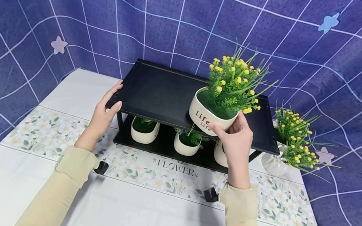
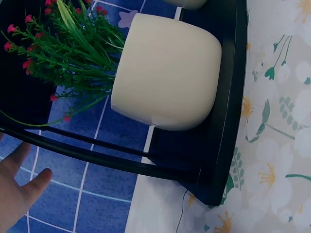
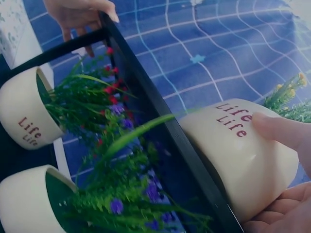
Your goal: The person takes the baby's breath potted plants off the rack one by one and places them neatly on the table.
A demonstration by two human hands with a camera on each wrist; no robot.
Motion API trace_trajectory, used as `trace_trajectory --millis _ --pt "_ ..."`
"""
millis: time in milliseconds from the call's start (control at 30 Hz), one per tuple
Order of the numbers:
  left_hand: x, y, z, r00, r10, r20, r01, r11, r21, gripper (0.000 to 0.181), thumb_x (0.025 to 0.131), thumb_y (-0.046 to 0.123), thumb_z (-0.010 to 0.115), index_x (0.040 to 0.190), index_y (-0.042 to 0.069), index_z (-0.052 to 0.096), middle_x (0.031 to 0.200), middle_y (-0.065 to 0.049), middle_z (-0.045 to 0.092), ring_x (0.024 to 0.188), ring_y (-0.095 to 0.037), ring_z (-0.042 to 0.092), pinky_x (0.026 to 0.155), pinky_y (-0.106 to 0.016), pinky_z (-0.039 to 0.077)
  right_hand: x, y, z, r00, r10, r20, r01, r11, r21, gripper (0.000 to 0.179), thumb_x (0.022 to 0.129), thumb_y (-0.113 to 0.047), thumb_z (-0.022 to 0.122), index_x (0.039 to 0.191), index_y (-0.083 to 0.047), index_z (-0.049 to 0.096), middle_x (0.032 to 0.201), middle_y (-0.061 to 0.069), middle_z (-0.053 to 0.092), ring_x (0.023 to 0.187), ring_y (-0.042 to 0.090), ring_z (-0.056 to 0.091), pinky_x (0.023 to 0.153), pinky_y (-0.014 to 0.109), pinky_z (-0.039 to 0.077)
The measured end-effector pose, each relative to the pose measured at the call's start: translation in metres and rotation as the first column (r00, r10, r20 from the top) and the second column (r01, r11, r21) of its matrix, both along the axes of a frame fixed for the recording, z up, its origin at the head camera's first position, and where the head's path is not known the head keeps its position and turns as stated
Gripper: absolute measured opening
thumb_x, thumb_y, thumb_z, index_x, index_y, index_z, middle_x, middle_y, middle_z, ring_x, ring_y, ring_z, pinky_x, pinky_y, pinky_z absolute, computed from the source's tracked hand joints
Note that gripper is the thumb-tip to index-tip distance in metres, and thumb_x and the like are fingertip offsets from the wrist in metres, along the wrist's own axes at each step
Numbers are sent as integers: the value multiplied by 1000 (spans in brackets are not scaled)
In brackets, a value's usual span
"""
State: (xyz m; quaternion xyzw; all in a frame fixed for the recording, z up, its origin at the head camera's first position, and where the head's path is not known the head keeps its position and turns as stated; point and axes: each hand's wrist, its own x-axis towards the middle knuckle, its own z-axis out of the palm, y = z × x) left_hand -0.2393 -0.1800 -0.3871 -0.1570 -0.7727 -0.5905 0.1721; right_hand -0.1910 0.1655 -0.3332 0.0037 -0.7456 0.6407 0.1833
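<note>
My right hand [image 1: 238,139] grips a cream flowerpot [image 1: 207,113] lettered "Life", with yellow flowers and tall grass. The thumb presses its front face and the fingers curl round its side. In the head view the pot overlaps the front edge of the black shelf's top board [image 1: 166,91], tilted a little. My left hand [image 1: 101,115] is at the left end of that board, fingers extended, fingertips and thumb at its edge. On the lower board stand several cream pots: one [image 2: 167,73] with red flowers, one [image 1: 186,149] with purple flowers, and one [image 1: 220,156] partly hidden by my right arm.
Right of the shelf, white pots [image 1: 275,162] with yellow flowers [image 1: 292,133] stand on the white table [image 1: 137,216]. A floral strip [image 1: 165,173] printed "FLOWER" runs along the shelf's front. A blue gridded cloth [image 1: 167,17] hangs behind and at both sides.
</note>
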Motion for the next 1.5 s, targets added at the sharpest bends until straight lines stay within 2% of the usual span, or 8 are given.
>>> trace_trajectory --millis 433,600,800,1000,1133,1333,1400,1500 --pt "1 0 -1 1000 -5 11 5 1000 15 53 96 12 48 147 0 36 160 -14 25 151 -28 16 123 -49 13 14 27 -2 996 2 92 -7 998 61 68 75 -14 84 136 -22 55 130 8 63 120 12 60 105 25 46" --pt "0 1 0 1000 -5 7 5 1000 11 53 96 11 48 147 -1 37 160 -14 26 151 -27 17 123 -48 13 23 36 0 990 -28 139 18 997 70 65 74 -15 84 133 -20 57 122 1 66 113 7 62 104 22 46" --pt "1 2 1 1000 3 0 -3 1000 -2 53 96 10 48 146 -1 37 159 -15 27 150 -28 18 123 -48 14 32 50 -2 996 -9 87 8 1000 1 59 74 -4 82 128 -11 59 110 -8 67 105 5 64 96 15 49" --pt "2 1 1 1000 0 2 0 1000 2 53 96 11 47 147 -1 37 159 -17 26 150 -28 18 123 -48 13 43 69 -2 997 -30 76 32 999 -22 53 76 1 79 124 -12 59 108 -10 67 103 4 64 93 13 49" --pt "2 1 0 1000 -1 -1 1 1000 0 53 96 12 47 147 -1 37 159 -18 26 150 -28 17 123 -50 12 50 86 -3 998 -31 60 34 998 -54 47 75 6 77 116 -11 62 102 -8 68 96 5 66 87 13 52" --pt "2 1 0 1000 7 -4 -7 1000 -4 53 96 12 47 146 -1 37 159 -16 27 150 -29 18 123 -51 12 62 109 -6 1000 -23 4 24 991 -131 32 75 15 72 94 -8 61 88 -5 69 81 6 67 73 15 54" --pt "2 1 1 1000 9 -2 -9 1000 -6 53 96 12 48 146 -1 37 159 -16 27 150 -29 18 122 -51 12 66 115 -6 1000 -20 -7 18 989 -148 31 75 17 70 91 -8 60 86 -5 69 80 6 67 72 14 54" --pt "2 1 1 1000 10 -1 -10 1000 -7 53 96 12 48 147 -1 37 159 -16 27 150 -29 18 122 -51 12 71 124 -6 999 -49 -12 46 986 -162 33 75 20 68 78 -8 50 74 -8 61 68 4 60 65 13 49"
